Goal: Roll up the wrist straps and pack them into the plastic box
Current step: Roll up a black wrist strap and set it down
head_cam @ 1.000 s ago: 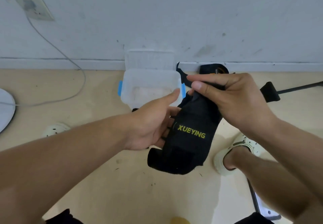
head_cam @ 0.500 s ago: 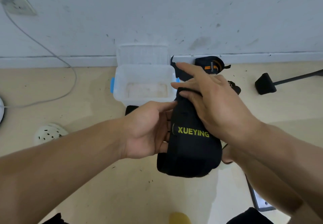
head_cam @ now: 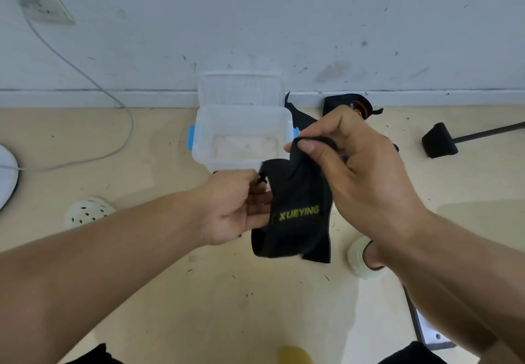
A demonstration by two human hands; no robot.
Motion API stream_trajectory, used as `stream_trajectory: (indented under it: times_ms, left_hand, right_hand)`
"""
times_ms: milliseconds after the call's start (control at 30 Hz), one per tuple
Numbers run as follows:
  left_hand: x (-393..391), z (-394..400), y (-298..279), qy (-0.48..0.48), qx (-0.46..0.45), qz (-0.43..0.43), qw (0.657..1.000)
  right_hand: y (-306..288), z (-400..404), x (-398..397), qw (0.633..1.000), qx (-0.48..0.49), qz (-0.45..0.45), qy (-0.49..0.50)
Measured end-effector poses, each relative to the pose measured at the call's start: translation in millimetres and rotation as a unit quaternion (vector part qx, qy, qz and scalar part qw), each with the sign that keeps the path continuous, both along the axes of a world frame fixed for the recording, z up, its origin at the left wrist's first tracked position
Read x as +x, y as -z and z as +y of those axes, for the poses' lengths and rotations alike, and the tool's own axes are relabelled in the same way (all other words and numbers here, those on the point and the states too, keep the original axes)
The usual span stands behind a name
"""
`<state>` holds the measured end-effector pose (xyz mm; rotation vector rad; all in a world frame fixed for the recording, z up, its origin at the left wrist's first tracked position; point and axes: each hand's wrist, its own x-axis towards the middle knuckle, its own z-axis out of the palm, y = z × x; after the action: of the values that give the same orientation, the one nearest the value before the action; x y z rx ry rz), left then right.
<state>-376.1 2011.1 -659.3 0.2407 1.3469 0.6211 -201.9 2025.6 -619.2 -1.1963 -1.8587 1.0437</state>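
Note:
A black wrist strap (head_cam: 298, 216) with yellow XUEYING lettering hangs in the air in front of me. My right hand (head_cam: 358, 176) pinches its folded top end between thumb and fingers. My left hand (head_cam: 235, 204) holds the strap's left edge, fingers curled at its small loop. Behind the hands, the clear plastic box (head_cam: 241, 125) with blue clips stands open on the floor against the wall, its lid leaning back. A second black strap (head_cam: 348, 105) with an orange mark lies by the skirting, right of the box, partly hidden by my right hand.
A grey cable (head_cam: 85, 79) runs from a wall socket (head_cam: 37, 3) down across the floor to a white round object (head_cam: 7, 176) at the left edge. A black foot on a rod (head_cam: 439, 140) lies at right. Pale perforated shoes (head_cam: 88, 213) flank me.
My right hand has lifted and folded the strap's top end over toward the box. My left hand shifted from beneath the strap to pinching its left edge. The strap's lower end now hangs looser.

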Motion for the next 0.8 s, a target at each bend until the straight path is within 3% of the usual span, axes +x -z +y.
stream_trajectory:
  times_ms: [167, 233, 300, 367, 500, 633, 733, 800]
  left_hand:
    - [-20, 7, 20, -0.146, -0.021, 0.089, 0.985]
    - [-20, 9, 20, -0.119, 0.009, 0.189, 0.975]
    - [-13, 5, 12, -0.032, 0.106, 0.288, 0.951]
    - [-3, 6, 4, 0.033, 0.196, 0.272, 0.942]
    - [12, 2, -4, 0.113, 0.268, 0.138, 0.947]
    - [16, -4, -7, 0.205, 0.334, 0.175, 0.903]
    - [15, -4, 0, 0.163, 0.339, 0.211, 0.902]
    - [12, -3, 10, 0.110, 0.298, 0.222, 0.922]
  right_hand:
    - [-8, 3, 3, 1.000, 0.021, 0.020, 0.009]
    - [-8, 6, 7, 1.000, 0.024, 0.012, 0.003]
    - [-9, 8, 8, 0.999, 0.036, -0.010, -0.013]
    - [-11, 8, 8, 0.998, 0.042, -0.017, -0.032]
    - [-13, 17, 12, 0.999, 0.043, 0.015, -0.022]
    - [-16, 28, 17, 0.998, 0.041, 0.038, 0.015]
    - [-11, 38, 21, 1.000, 0.008, 0.013, 0.014]
    - [0, 51, 26, 0.997, -0.017, -0.066, 0.020]
